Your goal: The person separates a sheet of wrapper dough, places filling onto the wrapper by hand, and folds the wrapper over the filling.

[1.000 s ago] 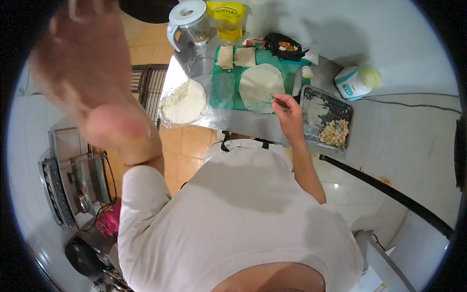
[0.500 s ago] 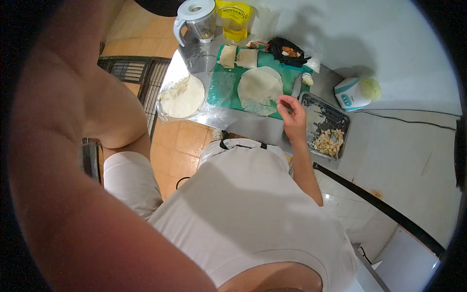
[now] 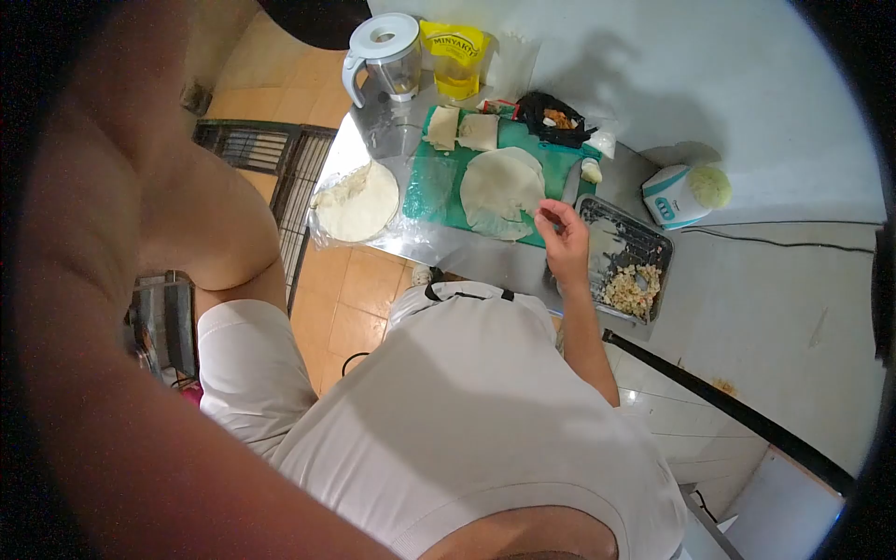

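My right hand is at the right edge of a thin round dough sheet, its thumb and forefinger pinched together. Whatever lies between the fingertips is too small to make out. The sheet rests on a green cutting board, its lower edge thin and uneven. Two folded pale pieces, one of them a folded wrapper, lie at the board's upper left. My left arm is raised close to the camera and fills the left side; its hand is out of view.
More round dough sheets lie on plastic at the table's left. A metal tray with crumbly filling stands right of my right hand. Behind are a blender jug, yellow pouch and black bag. A knife lies beside the sheet.
My left hand has gone out of view, its arm now crossing the left and lower left. My right hand stays pinched by the sheet's edge. The camera view has shifted slightly.
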The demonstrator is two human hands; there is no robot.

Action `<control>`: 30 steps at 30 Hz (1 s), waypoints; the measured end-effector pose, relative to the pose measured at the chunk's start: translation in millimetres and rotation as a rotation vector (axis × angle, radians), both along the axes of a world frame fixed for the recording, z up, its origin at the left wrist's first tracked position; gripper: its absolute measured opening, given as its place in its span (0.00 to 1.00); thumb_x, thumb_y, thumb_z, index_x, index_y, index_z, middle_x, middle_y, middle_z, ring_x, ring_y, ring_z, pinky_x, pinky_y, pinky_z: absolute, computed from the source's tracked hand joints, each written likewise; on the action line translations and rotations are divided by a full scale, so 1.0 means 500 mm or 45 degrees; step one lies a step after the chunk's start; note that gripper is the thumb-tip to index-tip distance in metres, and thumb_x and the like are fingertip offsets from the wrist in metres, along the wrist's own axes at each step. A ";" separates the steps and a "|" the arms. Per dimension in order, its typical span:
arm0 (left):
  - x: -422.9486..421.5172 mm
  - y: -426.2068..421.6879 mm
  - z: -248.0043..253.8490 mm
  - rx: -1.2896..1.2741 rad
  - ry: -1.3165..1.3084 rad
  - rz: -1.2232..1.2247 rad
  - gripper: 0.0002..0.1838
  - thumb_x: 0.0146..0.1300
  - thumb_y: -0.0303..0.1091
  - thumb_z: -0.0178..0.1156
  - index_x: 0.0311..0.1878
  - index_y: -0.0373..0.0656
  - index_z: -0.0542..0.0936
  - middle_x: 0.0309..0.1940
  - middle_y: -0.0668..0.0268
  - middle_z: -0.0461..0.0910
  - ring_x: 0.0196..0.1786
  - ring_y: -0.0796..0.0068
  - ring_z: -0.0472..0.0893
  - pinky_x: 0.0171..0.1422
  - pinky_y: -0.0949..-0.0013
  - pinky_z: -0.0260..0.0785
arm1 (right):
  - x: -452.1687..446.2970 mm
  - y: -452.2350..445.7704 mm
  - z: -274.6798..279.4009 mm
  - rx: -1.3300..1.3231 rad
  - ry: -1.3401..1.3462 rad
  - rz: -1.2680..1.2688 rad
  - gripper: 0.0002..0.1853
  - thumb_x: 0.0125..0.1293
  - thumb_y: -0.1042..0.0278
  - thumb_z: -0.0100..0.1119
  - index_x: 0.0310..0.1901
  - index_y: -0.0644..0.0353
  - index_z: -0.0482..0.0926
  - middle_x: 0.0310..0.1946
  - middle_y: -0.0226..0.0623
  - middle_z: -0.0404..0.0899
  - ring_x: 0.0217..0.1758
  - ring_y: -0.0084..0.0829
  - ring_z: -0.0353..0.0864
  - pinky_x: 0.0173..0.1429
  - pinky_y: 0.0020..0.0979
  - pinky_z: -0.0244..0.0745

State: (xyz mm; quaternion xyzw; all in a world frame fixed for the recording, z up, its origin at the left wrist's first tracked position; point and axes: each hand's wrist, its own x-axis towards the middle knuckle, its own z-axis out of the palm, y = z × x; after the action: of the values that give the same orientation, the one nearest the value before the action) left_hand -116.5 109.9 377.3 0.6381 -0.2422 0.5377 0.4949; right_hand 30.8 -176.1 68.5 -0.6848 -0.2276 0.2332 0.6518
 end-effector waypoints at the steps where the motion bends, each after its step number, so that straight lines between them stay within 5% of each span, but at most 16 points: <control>1: 0.000 0.000 0.001 -0.002 0.001 -0.003 0.31 0.59 0.45 0.68 0.62 0.41 0.72 0.65 0.49 0.68 0.68 0.47 0.66 0.71 0.47 0.62 | -0.001 0.000 0.000 -0.003 -0.003 -0.004 0.13 0.68 0.77 0.63 0.53 0.66 0.79 0.45 0.32 0.82 0.50 0.23 0.79 0.58 0.25 0.73; 30: 0.023 0.024 0.046 -0.028 -0.026 -0.086 0.26 0.61 0.40 0.67 0.59 0.40 0.74 0.61 0.52 0.72 0.63 0.53 0.72 0.67 0.51 0.67 | 0.000 -0.013 0.019 -0.036 -0.002 -0.065 0.11 0.68 0.77 0.62 0.51 0.65 0.80 0.44 0.32 0.81 0.49 0.23 0.78 0.55 0.26 0.73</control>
State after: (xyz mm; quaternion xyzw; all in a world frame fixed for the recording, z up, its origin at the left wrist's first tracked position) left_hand -105.0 121.8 400.1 0.6186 -0.2627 0.5298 0.5174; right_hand 30.6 -182.6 78.0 -0.6997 -0.2071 0.2191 0.6477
